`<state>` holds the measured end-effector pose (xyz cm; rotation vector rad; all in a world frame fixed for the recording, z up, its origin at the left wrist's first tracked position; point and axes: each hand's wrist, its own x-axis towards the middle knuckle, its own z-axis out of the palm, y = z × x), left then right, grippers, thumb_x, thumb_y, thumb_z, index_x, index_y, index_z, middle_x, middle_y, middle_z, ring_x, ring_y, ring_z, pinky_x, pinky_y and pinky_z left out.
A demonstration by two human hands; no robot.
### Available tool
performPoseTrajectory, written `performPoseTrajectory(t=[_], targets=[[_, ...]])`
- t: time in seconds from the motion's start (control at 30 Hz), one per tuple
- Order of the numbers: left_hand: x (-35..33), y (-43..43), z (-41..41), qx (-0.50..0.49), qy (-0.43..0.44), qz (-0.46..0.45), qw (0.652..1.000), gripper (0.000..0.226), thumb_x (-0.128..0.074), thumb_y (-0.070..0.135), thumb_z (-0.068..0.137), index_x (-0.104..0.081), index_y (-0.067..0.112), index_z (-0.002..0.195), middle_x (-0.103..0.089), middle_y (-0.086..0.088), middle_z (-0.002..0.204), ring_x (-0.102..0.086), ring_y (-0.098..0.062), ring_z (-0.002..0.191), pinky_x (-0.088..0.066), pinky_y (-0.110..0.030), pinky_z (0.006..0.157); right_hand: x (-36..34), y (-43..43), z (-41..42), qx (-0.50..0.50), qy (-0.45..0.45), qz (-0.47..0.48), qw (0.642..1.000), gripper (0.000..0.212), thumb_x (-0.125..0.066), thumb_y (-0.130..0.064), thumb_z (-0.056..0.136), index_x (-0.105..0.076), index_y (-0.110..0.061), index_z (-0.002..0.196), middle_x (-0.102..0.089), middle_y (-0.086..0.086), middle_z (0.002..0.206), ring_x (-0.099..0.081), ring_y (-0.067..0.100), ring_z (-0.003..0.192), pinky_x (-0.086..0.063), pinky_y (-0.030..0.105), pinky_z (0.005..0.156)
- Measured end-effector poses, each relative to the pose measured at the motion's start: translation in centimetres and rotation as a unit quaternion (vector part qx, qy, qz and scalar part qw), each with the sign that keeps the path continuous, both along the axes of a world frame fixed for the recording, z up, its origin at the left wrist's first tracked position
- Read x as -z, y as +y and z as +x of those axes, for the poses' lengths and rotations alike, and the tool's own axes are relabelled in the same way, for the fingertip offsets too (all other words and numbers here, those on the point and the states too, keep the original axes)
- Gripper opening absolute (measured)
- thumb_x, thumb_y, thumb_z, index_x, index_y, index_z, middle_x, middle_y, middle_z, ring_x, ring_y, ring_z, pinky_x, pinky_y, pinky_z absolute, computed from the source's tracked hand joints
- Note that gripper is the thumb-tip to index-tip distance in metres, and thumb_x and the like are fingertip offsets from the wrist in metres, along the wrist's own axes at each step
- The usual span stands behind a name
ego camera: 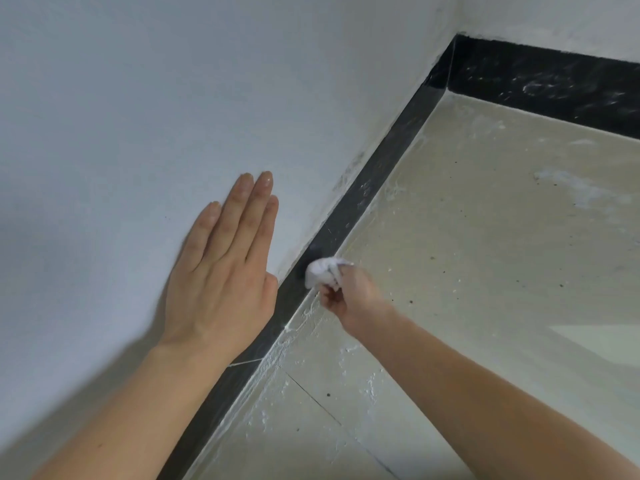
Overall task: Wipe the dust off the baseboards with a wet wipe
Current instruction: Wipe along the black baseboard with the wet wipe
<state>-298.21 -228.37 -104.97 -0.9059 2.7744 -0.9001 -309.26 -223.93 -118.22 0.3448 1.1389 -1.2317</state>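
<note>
A black baseboard [367, 188] runs diagonally along the foot of the white wall, from the lower left up to the room corner. A second black baseboard [554, 88] with whitish dust smears continues along the far wall to the right. My right hand [349, 296] is shut on a crumpled white wet wipe [323, 271] and presses it against the baseboard at mid-frame. Flat on the wall, fingers together and extended, my left hand [225, 268] rests just left of the wipe and holds nothing.
The white wall [138, 116] fills the left half of the view. A beige tiled floor [485, 237] with white paint splatter, dark specks and a tile joint lies to the right of the baseboard. The room corner [450, 64] is at the upper right.
</note>
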Motion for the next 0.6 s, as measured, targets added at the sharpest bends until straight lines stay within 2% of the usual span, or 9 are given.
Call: performPoseTrajectory(t=[0.07,0.1,0.17,0.3,0.4,0.5,0.57,0.6], targets=[[-0.1,0.0,-0.3,-0.002,-0.001,0.003,1.0,0.069,-0.035,0.019,0.083,-0.021,0.005,0.149,-0.011,-0.007,0.159,-0.006,-0.019,0.146,0.002,-0.034,0.118,-0.6,0.2,2.2,-0.133,0.004,0.025,0.991,0.02,-0.039,-0.007,0.096,-0.058,-0.003,0.099,-0.052,0.005,0.065,-0.051,0.012,0.05,-0.046,0.019,0.043],[-0.1,0.0,-0.4,-0.003,-0.003,0.003,1.0,0.07,-0.035,0.019,0.082,-0.022,0.005,0.149,-0.01,-0.007,0.159,-0.006,-0.019,0.146,0.002,-0.034,0.118,-0.8,-0.2,2.3,-0.158,-0.012,0.034,0.987,0.022,-0.035,-0.006,0.096,-0.056,-0.006,0.087,-0.051,0.007,0.061,-0.05,0.012,0.043,-0.044,0.021,0.041],[-0.1,0.0,-0.4,-0.007,-0.006,0.004,1.0,0.071,-0.036,0.02,0.082,-0.021,0.005,0.149,-0.01,-0.006,0.159,-0.006,-0.02,0.146,0.002,-0.034,0.118,-1.0,-1.7,1.0,-0.131,-0.035,0.036,0.99,0.03,-0.029,-0.005,0.096,-0.047,-0.008,0.072,-0.047,0.006,0.059,-0.046,0.01,0.029,-0.039,0.018,0.033],[-0.1,0.2,-0.5,-0.019,-0.003,0.017,1.0,0.072,-0.039,0.019,0.08,-0.024,0.005,0.148,-0.012,-0.007,0.159,-0.006,-0.021,0.146,0.005,-0.034,0.118,-1.2,-4.7,-5.3,-0.092,-0.004,0.058,0.994,0.037,-0.026,-0.015,0.098,-0.045,-0.007,0.067,-0.045,0.004,0.06,-0.04,0.01,0.036,-0.029,0.014,0.027],[-0.1,0.2,-1.3,-0.016,0.0,0.023,1.0,0.073,-0.04,0.021,0.078,-0.026,0.004,0.147,-0.012,-0.008,0.158,-0.006,-0.022,0.146,0.008,-0.035,0.117,-1.4,-5.4,-8.9,-0.013,0.049,0.014,0.999,0.032,-0.025,-0.007,0.094,-0.053,-0.004,0.081,-0.045,0.004,0.058,-0.039,0.01,0.038,-0.031,0.016,0.03],[-0.4,-0.2,-2.9,0.003,0.005,0.031,1.0,0.073,-0.035,0.024,0.077,-0.026,0.003,0.147,-0.012,-0.011,0.158,-0.007,-0.025,0.146,0.007,-0.037,0.117,-0.8,-5.0,-10.1,0.087,0.124,-0.023,0.988,0.038,-0.027,-0.001,0.091,-0.049,-0.016,0.064,-0.046,0.001,0.054,-0.041,0.008,0.038,-0.037,0.018,0.04],[-0.7,-0.8,-4.2,0.028,-0.003,0.03,0.999,0.073,-0.033,0.024,0.077,-0.025,0.003,0.147,-0.012,-0.013,0.158,-0.007,-0.026,0.146,0.005,-0.04,0.117,-0.3,-3.9,-8.9,0.039,0.208,0.025,0.977,0.033,-0.034,-0.004,0.092,-0.046,-0.015,0.063,-0.044,0.001,0.056,-0.042,0.01,0.044,-0.041,0.02,0.048],[-0.6,-1.2,-5.0,0.049,-0.013,0.023,0.998,0.072,-0.033,0.023,0.078,-0.025,0.003,0.147,-0.012,-0.013,0.158,-0.007,-0.027,0.146,0.004,-0.04,0.117,0.0,-3.2,-7.8,0.03,0.191,0.034,0.98,0.03,-0.038,-0.007,0.093,-0.045,-0.013,0.065,-0.044,0.001,0.057,-0.043,0.01,0.045,-0.041,0.02,0.048]])
